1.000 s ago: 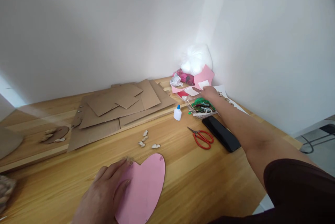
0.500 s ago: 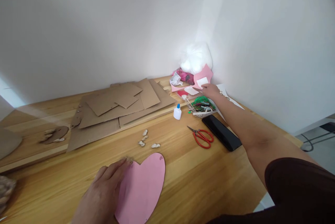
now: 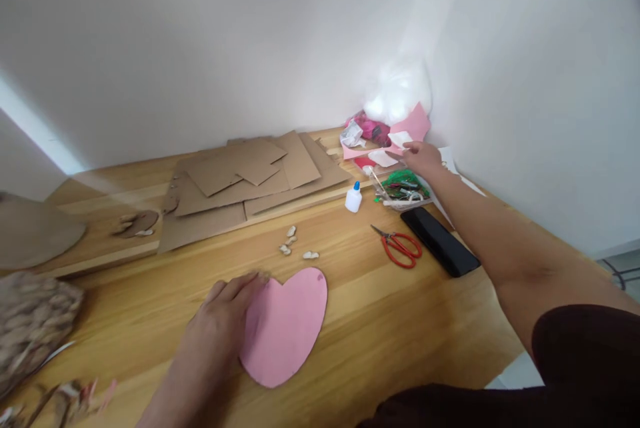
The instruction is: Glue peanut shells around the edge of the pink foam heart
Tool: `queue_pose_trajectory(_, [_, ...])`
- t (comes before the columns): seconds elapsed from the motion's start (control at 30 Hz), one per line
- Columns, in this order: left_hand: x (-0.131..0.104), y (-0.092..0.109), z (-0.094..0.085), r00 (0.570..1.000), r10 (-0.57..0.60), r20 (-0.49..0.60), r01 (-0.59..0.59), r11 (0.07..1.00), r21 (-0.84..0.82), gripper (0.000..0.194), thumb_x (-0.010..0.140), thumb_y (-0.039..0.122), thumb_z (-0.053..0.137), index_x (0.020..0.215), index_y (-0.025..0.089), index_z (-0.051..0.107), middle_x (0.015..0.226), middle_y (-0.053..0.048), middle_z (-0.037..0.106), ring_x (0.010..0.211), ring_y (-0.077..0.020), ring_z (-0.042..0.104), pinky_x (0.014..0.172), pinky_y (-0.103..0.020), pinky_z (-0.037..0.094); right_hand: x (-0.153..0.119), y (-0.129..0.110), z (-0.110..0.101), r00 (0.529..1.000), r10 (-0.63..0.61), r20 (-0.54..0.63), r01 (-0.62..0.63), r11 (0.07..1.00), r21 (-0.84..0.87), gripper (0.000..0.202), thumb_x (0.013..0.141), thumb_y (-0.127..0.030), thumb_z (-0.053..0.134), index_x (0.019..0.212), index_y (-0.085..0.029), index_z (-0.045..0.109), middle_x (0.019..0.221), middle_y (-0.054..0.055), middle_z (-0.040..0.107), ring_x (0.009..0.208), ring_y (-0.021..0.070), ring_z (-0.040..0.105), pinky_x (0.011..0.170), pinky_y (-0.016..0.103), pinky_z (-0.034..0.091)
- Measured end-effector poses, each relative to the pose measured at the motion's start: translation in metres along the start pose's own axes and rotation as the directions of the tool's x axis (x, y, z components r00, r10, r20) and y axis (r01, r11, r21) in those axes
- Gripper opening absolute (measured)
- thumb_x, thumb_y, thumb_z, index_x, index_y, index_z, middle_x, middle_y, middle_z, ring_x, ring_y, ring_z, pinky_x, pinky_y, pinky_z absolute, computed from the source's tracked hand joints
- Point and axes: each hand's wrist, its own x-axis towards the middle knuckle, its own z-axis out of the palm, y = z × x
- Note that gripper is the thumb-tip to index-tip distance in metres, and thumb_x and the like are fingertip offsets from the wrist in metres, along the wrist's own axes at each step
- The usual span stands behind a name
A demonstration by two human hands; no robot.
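A pink heart [image 3: 287, 331] lies flat on the wooden table, a small dark spot near its upper right lobe. My left hand [image 3: 227, 311] rests at its left edge, fingers bent together over the upper left lobe; whether they grip it is unclear. At the far right, my right hand [image 3: 423, 158] reaches to the pile of papers, its fingers pinched by a white piece [image 3: 400, 140] and a thin dark item. Beneath that hand lie pink paper [image 3: 415, 123] and a tray of small tools with green material [image 3: 403, 185].
Red-handled scissors [image 3: 403, 248], a black phone [image 3: 440, 241] and a glue bottle [image 3: 353, 198] stand or lie mid-right. Several peanuts [image 3: 311, 255] are above the heart. Cardboard sheets [image 3: 210, 181] lie along the wall. A bag of peanuts [image 3: 37, 321] and scraps [image 3: 65, 401] are at left.
The view has shifted left and down, so the table things appear further right and higher, and the peanut bag and scraps show more. Both hands keep nearly the same places on the heart and papers.
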Motion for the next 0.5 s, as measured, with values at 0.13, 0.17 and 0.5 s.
queue_pose_trajectory(0.13, [0.005, 0.008, -0.01, 0.999, -0.014, 0.036, 0.016, 0.999, -0.041, 0.055, 0.09, 0.004, 0.041, 0.133, 0.025, 0.068, 0.136, -0.005, 0.068, 0.111, -0.0244, 0.063, 0.098, -0.04, 0.055, -0.014, -0.001, -0.007, 0.996, -0.034, -0.086, 0.042, 0.995, 0.092, 0.042, 0.084, -0.018, 0.06, 0.123, -0.013, 0.075, 0.116, 0.013, 0.075, 0.1, 0.0236, 0.066, 0.101, 0.038, 0.046])
queue_pose_trajectory(0.17, [0.006, 0.01, -0.012, 0.999, -0.021, 0.047, 0.024, 0.998, -0.055, 0.055, 0.091, 0.003, 0.041, 0.133, 0.025, 0.068, 0.137, -0.005, 0.068, 0.111, -0.0241, 0.063, 0.098, -0.04, 0.054, -0.018, -0.002, -0.009, 0.994, -0.041, -0.104, 0.053, 0.992, 0.118, 0.041, 0.084, -0.018, 0.059, 0.122, -0.013, 0.075, 0.115, 0.013, 0.076, 0.097, 0.022, 0.065, 0.1, 0.037, 0.047])
queue_pose_trajectory(0.5, [0.01, 0.01, -0.007, 0.997, -0.024, -0.074, 0.014, 0.991, -0.133, 0.045, 0.093, 0.004, 0.042, 0.122, 0.021, 0.073, 0.125, -0.01, 0.071, 0.104, -0.0238, 0.061, 0.095, -0.042, 0.054, -0.073, -0.028, -0.018, 0.984, -0.162, -0.08, 0.178, 0.95, 0.258, 0.024, 0.083, -0.027, 0.069, 0.1, -0.018, 0.083, 0.102, 0.009, 0.081, 0.09, 0.0203, 0.071, 0.086, 0.032, 0.053])
